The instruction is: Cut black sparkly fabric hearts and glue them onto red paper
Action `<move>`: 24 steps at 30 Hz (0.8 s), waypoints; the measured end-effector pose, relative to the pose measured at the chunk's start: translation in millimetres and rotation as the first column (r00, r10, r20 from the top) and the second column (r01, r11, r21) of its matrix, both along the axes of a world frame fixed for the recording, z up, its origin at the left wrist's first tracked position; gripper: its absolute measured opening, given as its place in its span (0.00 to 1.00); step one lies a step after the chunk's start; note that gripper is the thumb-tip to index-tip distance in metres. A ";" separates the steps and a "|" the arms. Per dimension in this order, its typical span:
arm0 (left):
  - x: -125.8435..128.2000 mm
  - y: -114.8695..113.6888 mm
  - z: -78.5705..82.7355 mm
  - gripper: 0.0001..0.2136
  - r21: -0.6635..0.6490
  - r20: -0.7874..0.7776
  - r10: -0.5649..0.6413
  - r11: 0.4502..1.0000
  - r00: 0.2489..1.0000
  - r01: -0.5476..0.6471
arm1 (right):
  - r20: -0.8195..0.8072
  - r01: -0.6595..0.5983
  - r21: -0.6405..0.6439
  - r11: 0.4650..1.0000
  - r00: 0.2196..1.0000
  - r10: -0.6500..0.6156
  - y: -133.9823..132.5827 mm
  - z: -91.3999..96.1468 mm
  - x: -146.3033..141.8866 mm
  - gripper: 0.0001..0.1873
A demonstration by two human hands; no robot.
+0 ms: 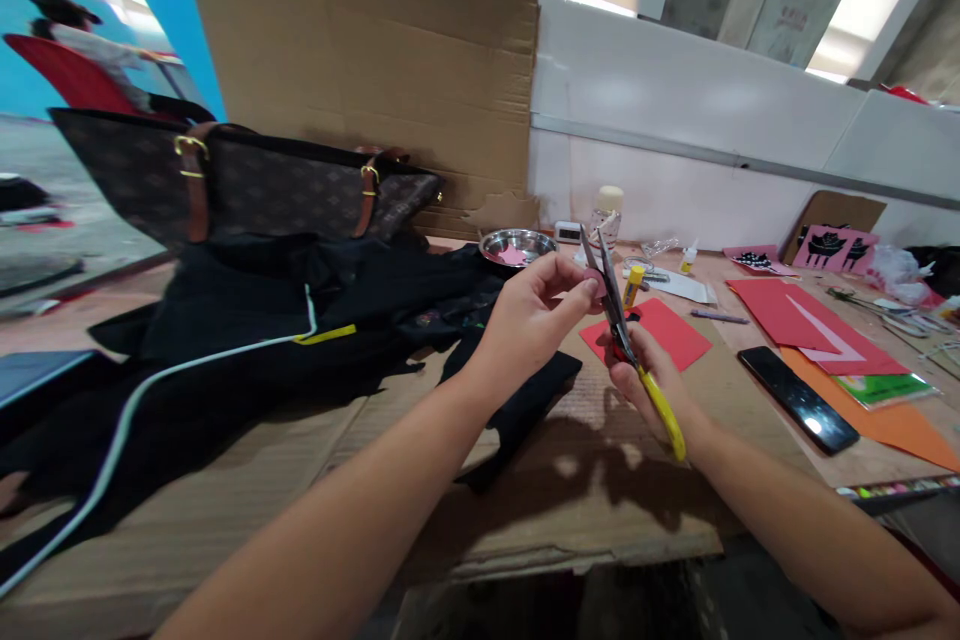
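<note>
Between the thumb and fingers of my left hand (534, 315) is a small pink paper piece (595, 282). My right hand (651, 370) grips yellow-handled scissors (619, 312), whose blades point up and stand slightly apart beside the pink piece. Whether the blades touch the paper I cannot tell. Both hands are raised above the cardboard-covered table. Beneath and behind the scissors lies a red paper sheet (682, 335), with a yellow glue stick (634, 286) near it. A metal bowl (517, 245) with pink paper inside stands behind my left hand.
Black cloth (247, 310) with a white cable (142, 390) covers the left side, before a brown handbag (285, 185). At right lie a phone (799, 400), red paper (817, 325) and orange paper (892, 430). A cardboard panel (375, 60) stands behind; a person (97, 45) sits far left.
</note>
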State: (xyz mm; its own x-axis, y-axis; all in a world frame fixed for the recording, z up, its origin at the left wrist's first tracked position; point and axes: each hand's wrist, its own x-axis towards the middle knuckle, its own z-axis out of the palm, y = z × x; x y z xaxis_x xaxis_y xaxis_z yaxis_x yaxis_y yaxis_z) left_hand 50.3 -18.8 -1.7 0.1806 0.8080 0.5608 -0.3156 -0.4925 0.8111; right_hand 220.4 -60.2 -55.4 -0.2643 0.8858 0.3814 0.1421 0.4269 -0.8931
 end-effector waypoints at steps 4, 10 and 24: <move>0.1 -0.1 -0.9 0.10 0.008 0.003 0.004 1.000 1.000 -0.004 | 0.000 0.000 -0.008 1.000 1.000 0.000 -0.1 0.2 -0.1 0.30; 0.1 0.2 -0.7 0.11 0.006 -0.010 0.018 1.000 1.000 -0.018 | 0.012 0.006 0.005 1.000 1.000 -0.006 0.0 1.1 0.8 0.31; -0.2 -0.1 0.4 0.11 -0.014 -0.015 0.027 1.000 1.000 -0.027 | 0.034 0.039 0.009 0.999 0.999 -0.039 0.5 3.6 0.2 0.32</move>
State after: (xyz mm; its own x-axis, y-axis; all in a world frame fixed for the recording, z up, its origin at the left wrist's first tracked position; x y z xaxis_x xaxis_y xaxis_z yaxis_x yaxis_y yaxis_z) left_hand 50.1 -18.9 -1.3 0.1668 0.8206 0.5466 -0.2905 -0.4889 0.8225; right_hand 220.6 -59.7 -51.8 -0.2425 0.8926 0.3800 0.1887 0.4276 -0.8841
